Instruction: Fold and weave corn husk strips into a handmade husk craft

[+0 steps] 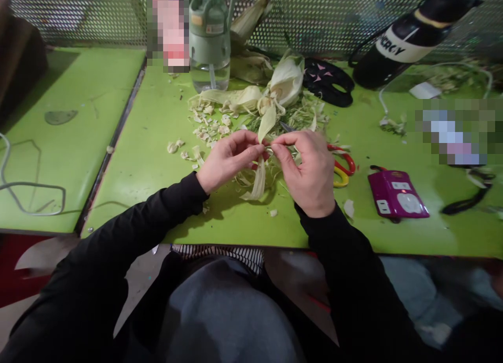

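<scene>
Fingers (288, 138) of both hands pinch narrowly at the middle of the frame, your left hand (233, 158) and right hand (310, 166) nearly meeting thumb to thumb over a pale husk strip (258, 182). It hangs below your fingertips, its lower end loose above the green table (129, 179). A leaf-shaped husk piece (268, 123) rises just above the pinch; your fingertips cover the spot where the two would join, so you cannot tell whether they are one. Your left hand's outer fingers curl behind, partly hidden.

Beyond your hands, upper centre, lies a heap of dry husks (288, 80), with chopped scraps (212, 124) to its left and fine green shreds (314, 109) to its right. Red and yellow handles (341, 177) show past your right hand, which hides part of them; a dark blade-like tip is hard to make out among the shreds. A purple socket block (397, 195) sits at right. The clear bottle (210, 54) and the black bottle (404, 46) are cut off by the top edge, and only part of the black bottle's lettering reads. Blocky blur masks patches at upper left of centre and right.
</scene>
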A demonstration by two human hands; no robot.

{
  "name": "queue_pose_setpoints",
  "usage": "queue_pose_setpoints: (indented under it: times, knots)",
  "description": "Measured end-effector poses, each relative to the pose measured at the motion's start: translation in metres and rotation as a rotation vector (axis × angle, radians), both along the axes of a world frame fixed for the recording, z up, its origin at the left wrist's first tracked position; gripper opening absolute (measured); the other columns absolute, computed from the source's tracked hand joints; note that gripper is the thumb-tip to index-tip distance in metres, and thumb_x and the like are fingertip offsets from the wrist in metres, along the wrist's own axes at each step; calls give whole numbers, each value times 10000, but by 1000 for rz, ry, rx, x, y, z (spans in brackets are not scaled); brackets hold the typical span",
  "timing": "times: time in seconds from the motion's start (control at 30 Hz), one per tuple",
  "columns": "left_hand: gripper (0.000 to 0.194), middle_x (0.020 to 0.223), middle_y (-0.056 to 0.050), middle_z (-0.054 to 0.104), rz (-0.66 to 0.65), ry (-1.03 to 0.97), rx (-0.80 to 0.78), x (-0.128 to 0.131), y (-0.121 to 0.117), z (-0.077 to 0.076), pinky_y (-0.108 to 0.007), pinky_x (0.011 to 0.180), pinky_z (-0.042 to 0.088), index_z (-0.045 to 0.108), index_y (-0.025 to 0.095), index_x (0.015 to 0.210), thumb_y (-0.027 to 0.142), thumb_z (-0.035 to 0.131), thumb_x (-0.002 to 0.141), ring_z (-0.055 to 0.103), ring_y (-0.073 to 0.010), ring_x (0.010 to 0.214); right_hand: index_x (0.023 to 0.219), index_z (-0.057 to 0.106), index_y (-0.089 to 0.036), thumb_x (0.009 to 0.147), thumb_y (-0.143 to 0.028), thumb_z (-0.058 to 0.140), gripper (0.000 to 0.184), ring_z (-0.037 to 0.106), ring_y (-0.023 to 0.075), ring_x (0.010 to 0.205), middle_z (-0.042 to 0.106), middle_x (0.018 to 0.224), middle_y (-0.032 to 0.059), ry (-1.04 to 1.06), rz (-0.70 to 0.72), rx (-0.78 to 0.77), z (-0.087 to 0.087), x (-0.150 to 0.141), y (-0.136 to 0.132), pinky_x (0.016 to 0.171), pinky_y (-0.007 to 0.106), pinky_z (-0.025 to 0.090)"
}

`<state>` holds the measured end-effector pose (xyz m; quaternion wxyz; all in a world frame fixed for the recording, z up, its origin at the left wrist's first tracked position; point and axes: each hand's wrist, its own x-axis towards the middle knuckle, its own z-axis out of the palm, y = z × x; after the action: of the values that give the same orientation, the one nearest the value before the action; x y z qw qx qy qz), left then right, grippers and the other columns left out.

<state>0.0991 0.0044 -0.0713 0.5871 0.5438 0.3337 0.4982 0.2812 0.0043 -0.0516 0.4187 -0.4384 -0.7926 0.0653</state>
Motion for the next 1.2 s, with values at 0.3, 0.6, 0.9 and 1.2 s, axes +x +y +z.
queue_pose_setpoints:
  times: [0.3,0.6,0.9,1.2]
  knots:
    - [214,807,23,647,-79,-109,-106,0,2,0,-183,620,506,544,175,932,266,729,875,684,-82,727,861,650,-226,971,-360,606,179,616,179,792,681,839,15,84,177,-257,5,5,5,746,324,485]
    - [255,875,29,594,21,-3,-82,5,-2,6,-184,567,524,494,175,898,143,740,837,657,-70,680,848,682,-215,941,-385,645,196,565,140,662,673,765,-1,193,149,-381,7,2,4,636,278,460]
    - [225,837,32,584,100,127,1,10,-3,3,-158,491,426,503,180,899,60,680,830,471,-11,535,836,649,-212,917,-463,664,264,490,120,603,598,701,-16,181,162,-399,3,1,7,567,264,398]
    - [187,853,4,615,89,140,31,7,-5,13,-167,573,448,547,162,895,45,677,827,516,-37,633,813,710,-203,866,-427,735,232,271,84,479,358,519,-74,194,115,-469,11,5,4,481,260,245]
